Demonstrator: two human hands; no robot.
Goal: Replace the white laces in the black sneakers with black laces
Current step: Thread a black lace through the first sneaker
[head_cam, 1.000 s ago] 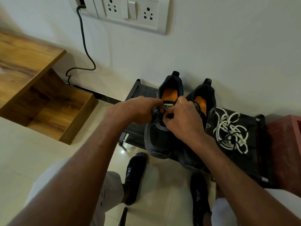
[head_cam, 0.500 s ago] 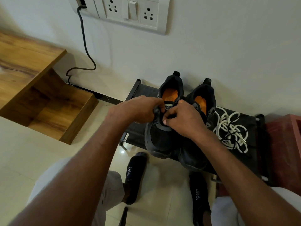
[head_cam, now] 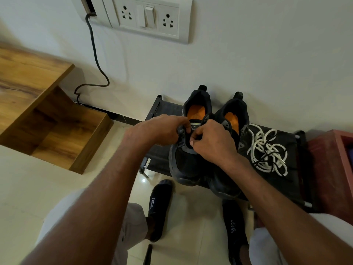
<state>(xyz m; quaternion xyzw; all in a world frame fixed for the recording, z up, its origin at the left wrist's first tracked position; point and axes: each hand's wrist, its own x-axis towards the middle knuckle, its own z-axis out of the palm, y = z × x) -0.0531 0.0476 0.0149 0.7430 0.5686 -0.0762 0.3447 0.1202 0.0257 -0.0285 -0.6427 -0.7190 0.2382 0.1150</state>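
Note:
Two black sneakers with orange insoles stand side by side on a low black rack (head_cam: 166, 111). The left sneaker (head_cam: 188, 165) has both hands over its eyelet area. My left hand (head_cam: 162, 129) grips the left eyelet flap with curled fingers. My right hand (head_cam: 212, 142) pinches something dark at the tongue, seemingly a black lace, mostly hidden by the fingers. The right sneaker (head_cam: 236, 113) sits behind my right wrist. A tangle of white laces (head_cam: 267, 150) with a thin black lace across it lies on the rack to the right.
A wooden shelf unit (head_cam: 47, 119) stands at the left. A wall socket panel (head_cam: 150, 16) with a black cable hangs above. A red box (head_cam: 332, 169) borders the rack on the right. My feet in dark socks (head_cam: 158, 203) rest on the tiled floor below.
Both hands stay at the left sneaker's eyelets, shifting only slightly; my right hand's fingers moved a little up toward the tongue. The laces pile has not moved.

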